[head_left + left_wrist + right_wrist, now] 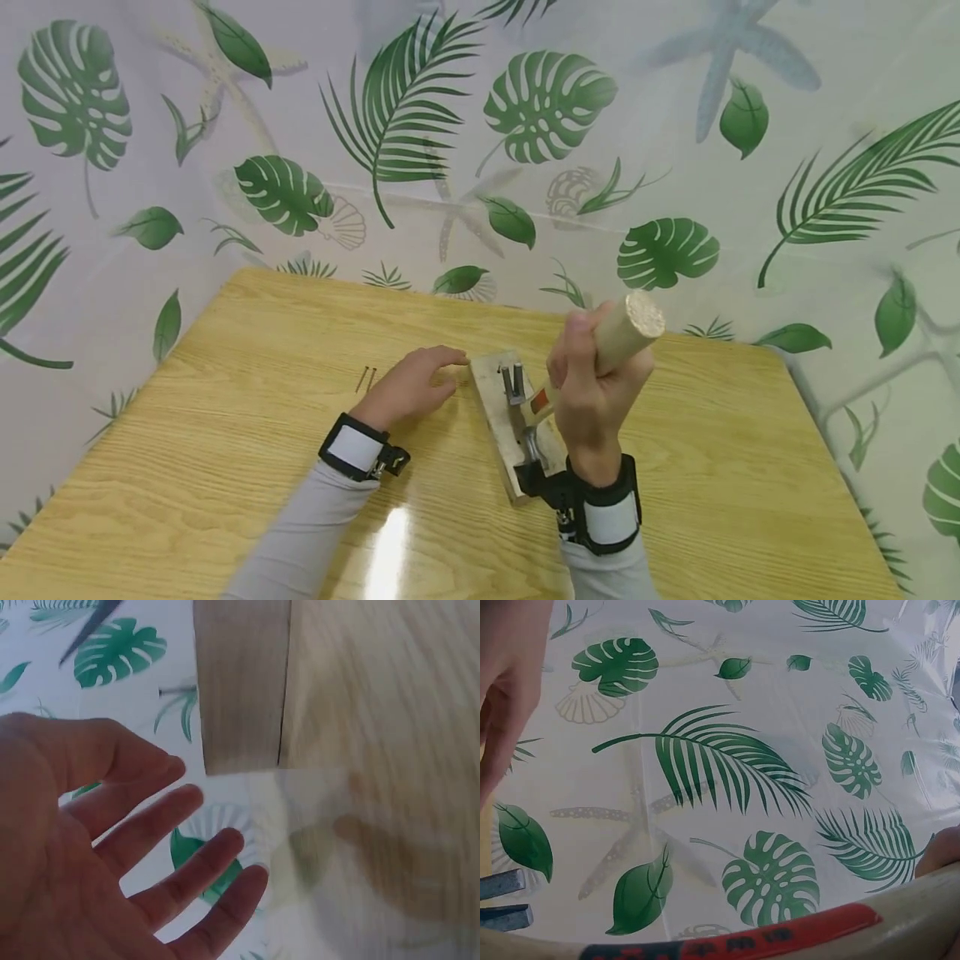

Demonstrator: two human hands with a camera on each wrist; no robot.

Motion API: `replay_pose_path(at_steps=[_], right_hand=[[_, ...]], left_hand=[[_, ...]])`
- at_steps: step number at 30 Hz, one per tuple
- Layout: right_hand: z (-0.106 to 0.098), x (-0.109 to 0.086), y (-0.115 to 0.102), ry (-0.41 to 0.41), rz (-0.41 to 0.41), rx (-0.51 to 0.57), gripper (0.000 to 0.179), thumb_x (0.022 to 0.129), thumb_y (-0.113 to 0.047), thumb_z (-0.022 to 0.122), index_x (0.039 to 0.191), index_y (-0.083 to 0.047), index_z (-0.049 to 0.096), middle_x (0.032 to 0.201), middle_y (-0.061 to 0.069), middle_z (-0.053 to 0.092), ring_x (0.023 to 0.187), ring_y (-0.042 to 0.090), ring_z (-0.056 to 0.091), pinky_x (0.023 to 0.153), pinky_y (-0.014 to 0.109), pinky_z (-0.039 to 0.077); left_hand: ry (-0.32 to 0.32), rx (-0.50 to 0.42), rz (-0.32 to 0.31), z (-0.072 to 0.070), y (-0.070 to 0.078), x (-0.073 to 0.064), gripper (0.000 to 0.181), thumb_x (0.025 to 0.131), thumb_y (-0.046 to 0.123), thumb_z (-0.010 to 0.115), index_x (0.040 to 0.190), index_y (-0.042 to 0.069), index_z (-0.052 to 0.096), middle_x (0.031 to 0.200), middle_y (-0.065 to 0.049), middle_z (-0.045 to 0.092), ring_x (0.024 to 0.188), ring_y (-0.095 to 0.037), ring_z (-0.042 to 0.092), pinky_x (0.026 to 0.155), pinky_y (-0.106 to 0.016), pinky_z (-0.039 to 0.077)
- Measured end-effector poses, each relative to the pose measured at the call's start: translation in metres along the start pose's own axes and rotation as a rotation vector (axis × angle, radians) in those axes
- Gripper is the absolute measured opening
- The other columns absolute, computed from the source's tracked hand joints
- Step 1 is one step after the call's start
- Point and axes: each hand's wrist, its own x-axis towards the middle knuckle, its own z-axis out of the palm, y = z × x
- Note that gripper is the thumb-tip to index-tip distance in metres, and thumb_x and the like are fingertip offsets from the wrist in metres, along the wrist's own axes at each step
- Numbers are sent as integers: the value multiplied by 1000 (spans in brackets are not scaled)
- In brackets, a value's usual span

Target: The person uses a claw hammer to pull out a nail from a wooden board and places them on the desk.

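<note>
Bright and even from the head, softer and greyer at the wrists.
Lit clearly over the counter (720, 467), with 1 white streak of glare near the lower middle. Slightly hazy in the left wrist view, with blurred brownish shadow or reflection beside the left hand (79, 881). Shiny at upper right on the backdrop (735, 761), right wrist view.

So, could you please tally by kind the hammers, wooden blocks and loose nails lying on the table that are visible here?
Hammer: 1
Wooden block: 1
Loose nails: 2
Total: 4
</note>
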Motion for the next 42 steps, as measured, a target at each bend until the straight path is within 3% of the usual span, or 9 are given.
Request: replay_pose_path(at_steps=[5, 7, 11, 14, 18, 22, 30, 37, 42], right_hand=[[-1, -1, 7, -33, 76, -11, 34, 96, -7, 54, 71, 10, 39, 49, 1, 36, 38, 8, 31, 36, 26, 26], [0, -1, 10, -41, 106, -23, 34, 96, -7, 54, 71, 10, 41, 49, 3, 36, 38, 9, 31, 36, 27, 26], [4, -2, 19, -72, 178, -110, 33, 98, -10, 55, 72, 7, 45, 50, 3, 37, 40, 9, 34, 38, 26, 27], [7, 1, 28, -69, 228, -193, 31, 100, -15, 57, 74, 0, 49, 52, 0, 39, 41, 10, 35, 38, 26, 28], [1, 10, 36, -17, 259, -168, 30, 101, -16, 57, 74, -9, 48, 50, -3, 37, 38, 10, 31, 36, 25, 24], [-5, 18, 43, -14, 309, -82, 28, 101, -16, 57, 75, -11, 48, 50, -3, 35, 37, 10, 30, 35, 24, 22], [8, 35, 77, -54, 479, -191, 31, 103, -28, 59, 78, -12, 50, 52, -3, 38, 40, 9, 34, 38, 23, 27], [20, 49, 117, -130, 585, -376, 35, 102, -36, 59, 78, -12, 51, 56, -1, 47, 45, 12, 45, 43, 25, 36], [26, 51, 140, -211, 664, -450, 33, 102, -38, 57, 83, -12, 54, 59, 0, 49, 47, 13, 47, 44, 26, 37]], left_hand=[[-49, 26, 85, 12, 6, 5, 47, 98, 2, 54, 143, 11, 59, 157, -6, 45, 146, -31, 40, 115, -42, 36], [-53, 28, 89, 14, 7, 7, 46, 97, 1, 54, 141, 12, 61, 157, -6, 46, 146, -31, 41, 107, -40, 41], [-58, 12, 82, 14, 9, 8, 46, 96, -2, 55, 139, 12, 63, 157, -6, 45, 143, -28, 44, 92, -38, 45], [-60, 14, 71, 15, 10, 7, 46, 96, -3, 56, 139, 12, 63, 157, -5, 44, 143, -29, 44, 93, -38, 47], [-47, 50, 32, 15, 13, 6, 44, 98, 2, 58, 139, 16, 64, 158, 0, 44, 143, -32, 45, 75, -31, 50], [-45, 68, 3, 12, 14, 3, 43, 99, 5, 58, 140, 19, 63, 159, 3, 43, 133, -30, 53, 56, -27, 36], [-51, 72, -21, 9, 11, 0, 42, 101, 10, 57, 142, 20, 62, 160, 6, 42, 138, -38, 48, 89, -51, 47], [-40, 118, 37, 10, 10, 1, 41, 102, 10, 54, 143, 16, 60, 159, 2, 42, 142, -38, 44, 111, -53, 41], [-52, 110, 34, 12, 10, -1, 42, 101, 11, 55, 143, 15, 59, 160, 2, 41, 143, -37, 43, 114, -54, 38]])
